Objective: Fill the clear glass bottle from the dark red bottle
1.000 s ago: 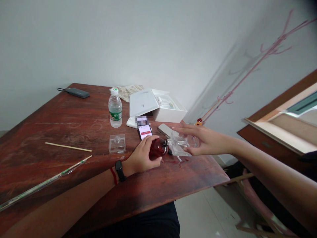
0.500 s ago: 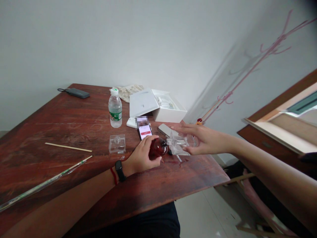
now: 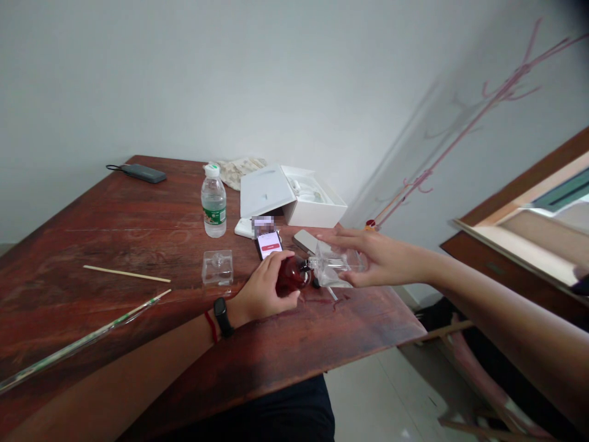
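Note:
My left hand (image 3: 267, 288) curls its fingers and thumb around a rounded, dark red glass bottle (image 3: 291, 275). A clear glass vessel (image 3: 332, 270), tipped onto its side, is gripped by my right hand (image 3: 377, 258). The vessel's narrow end points left and meets the dark neck of the red bottle; whether liquid passes between them I cannot tell. Left of my left hand, a clear square glass piece (image 3: 218, 265) stands on the wooden table (image 3: 271, 356). Partly behind the vessel lies a flat grey device (image 3: 304, 240).
Behind my hands are a lit phone (image 3: 269, 244), an open white box (image 3: 315, 209) and a water bottle (image 3: 214, 202). A thin stick (image 3: 126, 273) and wrapped sticks (image 3: 87, 339) lie at left. A dark power bank (image 3: 143, 172) rests far left; a pink coat rack (image 3: 464, 135) stands right.
Almost nothing differs. Both hands keep their grip and place, and the two glass pieces stay neck to neck; the view has shifted very slightly.

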A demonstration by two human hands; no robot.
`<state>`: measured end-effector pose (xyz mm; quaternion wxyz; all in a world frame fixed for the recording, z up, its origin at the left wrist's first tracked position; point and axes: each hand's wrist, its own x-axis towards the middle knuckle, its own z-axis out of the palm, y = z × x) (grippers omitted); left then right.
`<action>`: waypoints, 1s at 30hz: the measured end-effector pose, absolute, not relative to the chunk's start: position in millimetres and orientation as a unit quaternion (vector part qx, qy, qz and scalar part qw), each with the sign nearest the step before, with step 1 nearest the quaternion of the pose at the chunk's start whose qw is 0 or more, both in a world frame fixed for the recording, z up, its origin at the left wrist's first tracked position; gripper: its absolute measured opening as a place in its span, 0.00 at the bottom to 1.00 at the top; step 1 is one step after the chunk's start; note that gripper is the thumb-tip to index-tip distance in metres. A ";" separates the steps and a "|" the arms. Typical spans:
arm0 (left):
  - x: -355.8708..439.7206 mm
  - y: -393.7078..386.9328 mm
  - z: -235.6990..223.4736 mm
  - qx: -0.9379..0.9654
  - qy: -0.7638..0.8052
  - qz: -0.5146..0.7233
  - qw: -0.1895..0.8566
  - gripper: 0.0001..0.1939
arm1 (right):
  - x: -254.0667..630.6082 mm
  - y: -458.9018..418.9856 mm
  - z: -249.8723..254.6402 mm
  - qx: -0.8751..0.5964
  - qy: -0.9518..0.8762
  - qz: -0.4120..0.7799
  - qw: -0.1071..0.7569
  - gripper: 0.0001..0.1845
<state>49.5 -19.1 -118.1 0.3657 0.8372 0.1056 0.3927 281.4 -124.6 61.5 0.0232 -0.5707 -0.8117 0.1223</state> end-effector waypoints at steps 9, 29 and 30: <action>49.5 -18.0 -118.4 0.839 0.107 0.392 0.361 0.39 | 280.6 -124.1 63.1 -0.576 -0.809 0.120 0.022 0.50; 49.4 -17.9 -119.9 0.839 0.112 0.393 0.358 0.40 | 280.8 -121.0 63.8 -0.566 -0.817 0.112 0.018 0.49; 49.4 -17.8 -120.2 0.839 0.112 0.393 0.359 0.40 | 280.6 -120.9 64.0 -0.568 -0.816 0.110 0.013 0.50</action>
